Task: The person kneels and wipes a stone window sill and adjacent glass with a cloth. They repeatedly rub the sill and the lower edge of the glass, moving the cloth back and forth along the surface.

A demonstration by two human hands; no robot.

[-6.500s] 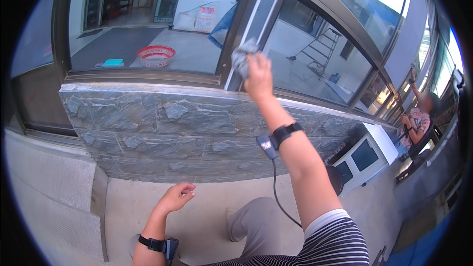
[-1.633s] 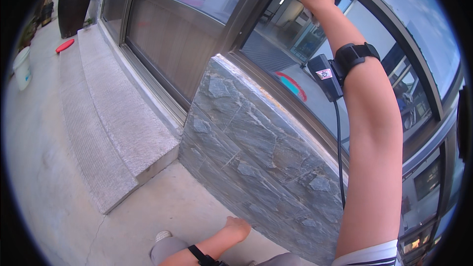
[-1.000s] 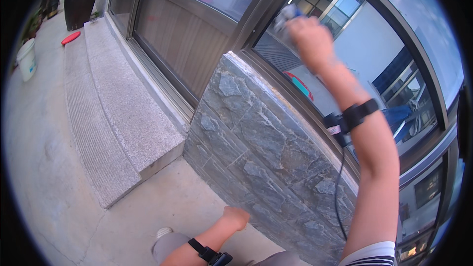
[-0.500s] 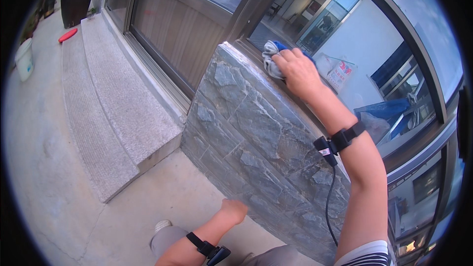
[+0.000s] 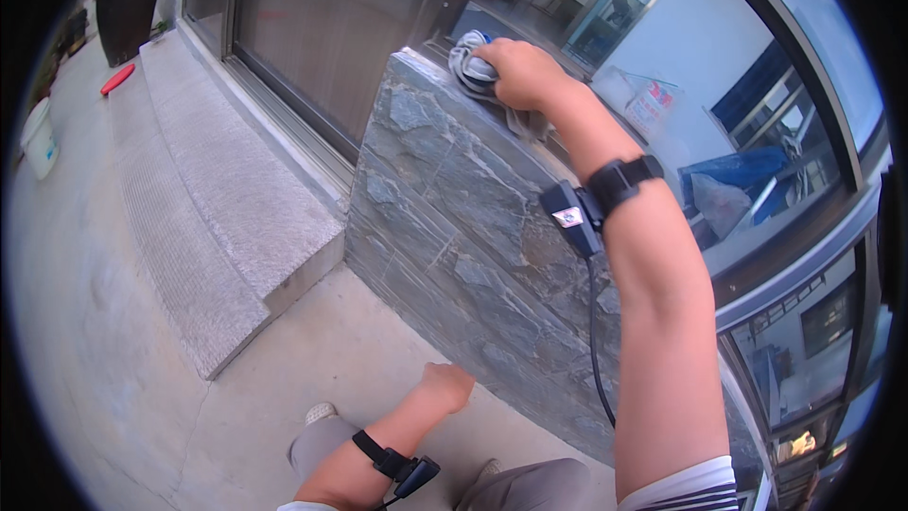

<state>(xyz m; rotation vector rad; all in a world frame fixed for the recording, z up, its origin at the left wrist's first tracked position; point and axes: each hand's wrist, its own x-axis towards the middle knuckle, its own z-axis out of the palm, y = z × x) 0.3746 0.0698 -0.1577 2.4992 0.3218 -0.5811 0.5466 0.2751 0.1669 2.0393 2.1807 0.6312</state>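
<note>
There were two hands: a right hand and a left hand. There was one grey cloth. Each arm wore one black band (two bands in all). There was one stone wall, one step, one white bucket, and one dark bin.

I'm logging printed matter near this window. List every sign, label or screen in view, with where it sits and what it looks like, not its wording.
Sign: behind the window glass, right of the right hand on the grey cloth; tilted white rectangle with red markings.
Label: on the dark device strapped below the right wrist; small white patch with a red spot.
No screens in view.
</note>
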